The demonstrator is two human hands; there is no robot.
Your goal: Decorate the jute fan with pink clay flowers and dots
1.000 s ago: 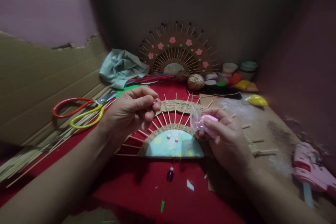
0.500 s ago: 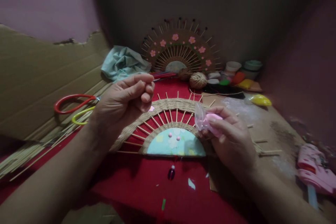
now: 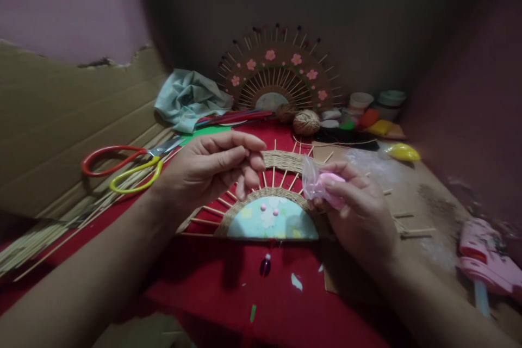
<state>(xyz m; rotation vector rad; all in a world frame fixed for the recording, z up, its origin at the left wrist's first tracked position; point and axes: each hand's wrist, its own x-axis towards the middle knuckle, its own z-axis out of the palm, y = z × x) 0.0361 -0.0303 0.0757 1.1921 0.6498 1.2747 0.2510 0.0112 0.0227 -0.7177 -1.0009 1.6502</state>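
Fan (image 3: 281,191): flat on the red tabletop (image 3: 228,296), square in front of the person, and both hands cover bits of it.
Left hand (image 3: 212,166): up over the woven arch, thumb laid against curled fingers; is there a crumb pinched in there? Cannot tell from this angle.
Right hand (image 3: 362,206): fingers wrapped on a bag of pink clay (image 3: 332,187), thumb on top, over the fan's right side.
Clay trouble: squeeze too hard and too much could ooze out at the clear end; grip too loosely and the bag could drop onto the weave.
Pink balls (image 3: 263,207): two sit on the pale blue half circle (image 3: 248,223); a low wrist or dipping bag could knock or flatten one, especially if they aren't stuck down.
Stick ends: bare tips poke past the arch, and a forearm catching one could drag the fan askew.
Scissors (image 3: 154,159): right beside the left wrist in view, so a wide sweep might shove them.
Fan's aim: arch facing away, straight edge toward the person, long axis running left to right.
Bag's aim: clear end pointing left, pink end in the right hand, long axis sideways, sloping slightly down rightward.
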